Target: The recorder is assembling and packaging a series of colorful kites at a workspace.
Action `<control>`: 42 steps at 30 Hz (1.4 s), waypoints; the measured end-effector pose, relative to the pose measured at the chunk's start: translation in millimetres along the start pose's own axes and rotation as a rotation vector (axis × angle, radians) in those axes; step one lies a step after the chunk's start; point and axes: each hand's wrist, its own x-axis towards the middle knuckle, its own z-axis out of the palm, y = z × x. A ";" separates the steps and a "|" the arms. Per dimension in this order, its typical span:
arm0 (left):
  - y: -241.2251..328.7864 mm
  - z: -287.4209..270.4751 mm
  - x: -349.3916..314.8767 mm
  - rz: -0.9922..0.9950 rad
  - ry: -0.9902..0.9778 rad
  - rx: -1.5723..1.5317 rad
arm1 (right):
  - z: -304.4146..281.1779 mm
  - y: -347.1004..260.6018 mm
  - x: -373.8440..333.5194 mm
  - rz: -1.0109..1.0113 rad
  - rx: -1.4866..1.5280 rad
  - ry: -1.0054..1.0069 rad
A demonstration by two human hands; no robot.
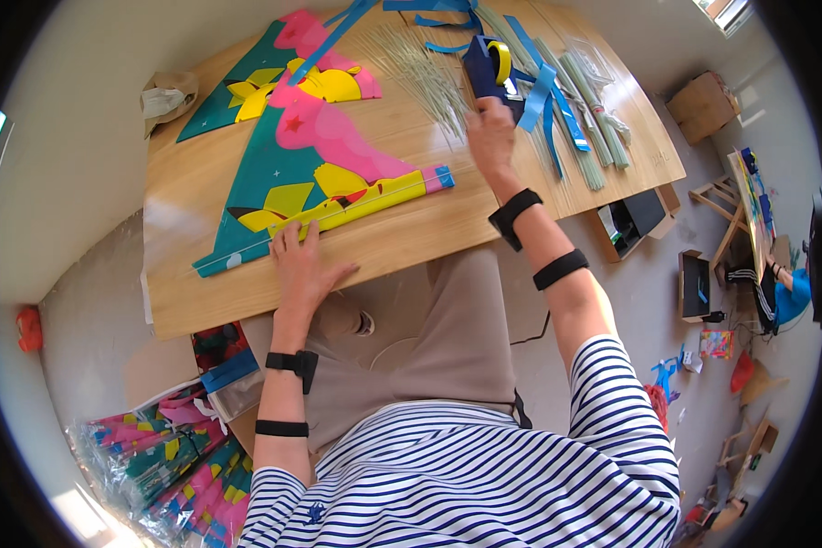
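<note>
A kite sail [249,190] of green, pink and yellow fabric lies on the wooden table in front of me. Along its near edge runs a rolled strip with a thin rod, a blue patch [444,176] at its right end. My left hand [303,267] rests its fingertips on this edge, thumb spread to the right. Farther right, my right hand [493,142] is closed at the near side of a dark blue tape dispenser [480,68] with a yellow roll [500,62]. Whatever its fingers pinch is too small to make out.
A second kite sail [233,96] lies behind. Thin rods [425,78], bundled rods [603,128] and blue strips [571,119] cover the table's far right. Packed kites [169,457] lie on the floor at lower left. An open box [635,224] sits below the right edge; another person [790,292] is far right.
</note>
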 end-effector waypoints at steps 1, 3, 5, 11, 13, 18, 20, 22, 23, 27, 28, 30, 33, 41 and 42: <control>-1.3 -0.7 -1.6 -0.009 -0.006 0.007 | -13.0 12.9 20.2 0.165 -0.016 0.029; 2.5 0.3 2.3 0.017 -0.005 -0.016 | -30.6 71.1 65.4 0.375 0.058 0.042; 1.0 -2.3 0.0 0.011 -0.012 -0.012 | -36.0 77.0 84.3 0.542 0.384 -0.153; -1.7 -3.8 -1.0 0.011 -0.021 -0.015 | -35.3 64.2 105.4 0.781 0.563 -0.276; -1.7 -1.9 -1.0 0.018 -0.016 -0.016 | -36.0 68.9 103.0 0.789 0.657 -0.263; -4.4 0.4 -3.2 0.023 -0.013 -0.022 | -38.5 83.2 83.5 0.735 0.983 -0.174; -4.7 1.5 -2.6 0.026 -0.008 -0.026 | -40.8 86.9 73.4 0.707 1.001 -0.200; -5.1 2.0 -2.6 0.033 -0.003 -0.022 | -43.1 86.1 61.2 0.725 1.001 -0.220; -5.0 1.7 -2.9 0.031 -0.004 -0.023 | -42.9 82.8 53.7 0.757 0.991 -0.226; -3.6 -0.9 -0.7 0.036 -0.001 -0.023 | -46.4 97.2 29.6 0.912 1.340 -0.289; -2.5 0.0 -0.5 0.038 -0.001 -0.024 | -47.5 101.2 22.9 0.925 1.476 -0.285; -1.9 0.0 -0.1 0.039 0.001 -0.026 | -43.9 106.0 15.3 1.125 1.611 -0.135; -1.9 0.7 -0.7 0.041 0.008 -0.024 | -49.0 107.7 9.2 1.186 1.628 -0.139; -2.8 -0.3 -1.5 0.040 0.008 -0.035 | -34.7 84.7 27.9 1.127 1.452 -0.116; -1.3 -0.7 0.2 0.046 0.009 -0.038 | -30.3 91.4 29.7 1.113 1.439 -0.097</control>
